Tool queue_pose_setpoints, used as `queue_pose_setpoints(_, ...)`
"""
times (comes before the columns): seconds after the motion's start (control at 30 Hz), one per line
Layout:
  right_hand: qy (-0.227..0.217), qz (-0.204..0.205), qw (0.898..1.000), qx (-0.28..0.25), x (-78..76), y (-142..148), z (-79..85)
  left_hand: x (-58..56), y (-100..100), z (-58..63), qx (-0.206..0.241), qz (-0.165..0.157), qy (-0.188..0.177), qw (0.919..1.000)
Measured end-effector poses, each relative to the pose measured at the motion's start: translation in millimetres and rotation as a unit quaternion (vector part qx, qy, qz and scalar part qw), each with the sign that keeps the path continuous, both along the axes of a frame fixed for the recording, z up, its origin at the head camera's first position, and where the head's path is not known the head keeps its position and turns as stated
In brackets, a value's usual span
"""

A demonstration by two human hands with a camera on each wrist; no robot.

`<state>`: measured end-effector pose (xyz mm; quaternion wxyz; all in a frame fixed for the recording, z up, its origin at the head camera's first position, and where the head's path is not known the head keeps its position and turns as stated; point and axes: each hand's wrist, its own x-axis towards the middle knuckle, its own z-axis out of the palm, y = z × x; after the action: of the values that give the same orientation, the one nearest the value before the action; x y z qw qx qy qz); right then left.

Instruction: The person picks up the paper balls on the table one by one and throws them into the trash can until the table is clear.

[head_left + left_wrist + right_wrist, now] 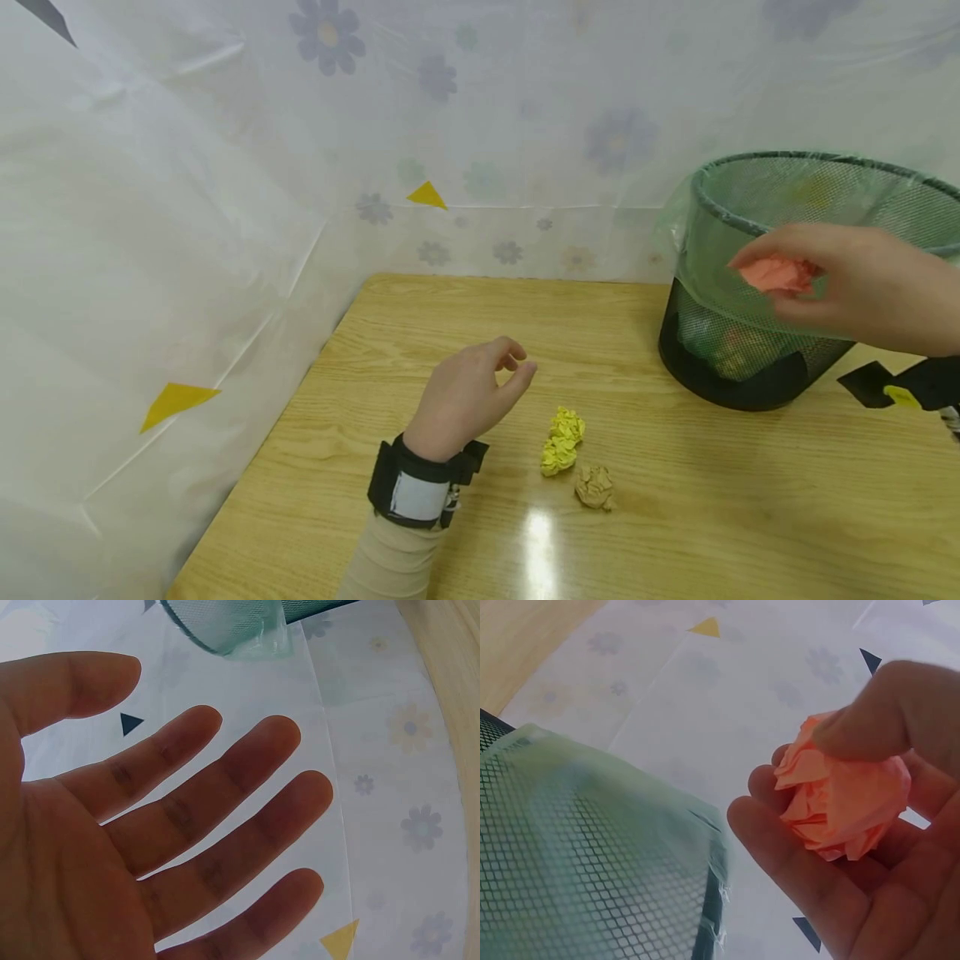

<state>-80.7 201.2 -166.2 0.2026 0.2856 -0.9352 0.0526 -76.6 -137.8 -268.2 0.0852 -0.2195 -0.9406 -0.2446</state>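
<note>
My right hand (870,283) grips a crumpled ball of salmon-pink paper (847,795) between thumb and fingers. In the head view it is in front of the near side of a black mesh wastebasket (675,333), whose rim is draped with a thin green bag (720,258). The right wrist view shows the pink ball beside the basket's rim. My left hand (468,392) is over the table with nothing in it, fingers spread and slightly bent in the left wrist view. Nearest to it lie two yellow crumpled paper balls (562,442), touching, and a tan crumpled paper ball (595,487).
The wooden table (300,467) meets a pale flowered plastic sheet (480,125) at the back and left. Yellow tape pieces (176,402) stick to the sheet. Crumpled, coloured things show dimly through the basket's mesh.
</note>
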Motion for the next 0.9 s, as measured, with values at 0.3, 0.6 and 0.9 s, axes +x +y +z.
queue_pose_setpoints(0.3, 0.038, 0.007, 0.999, -0.008, -5.2, 8.3, 4.6, 0.1, -0.1, 0.7, 0.0, 0.0, -0.003, 1.0)
queue_pose_setpoints(0.6, 0.04, -0.013, 0.999, -0.013, -4.9, 14.4, 8.6, 0.7, -0.4, 0.8, 0.002, 0.001, -0.005, 1.0)
queue_pose_setpoints(0.9, 0.037, -0.023, 0.999, -0.01, -6.2, 18.1, 11.5, -0.4, -0.2, -1.0, 0.0, 0.002, -0.003, 1.0)
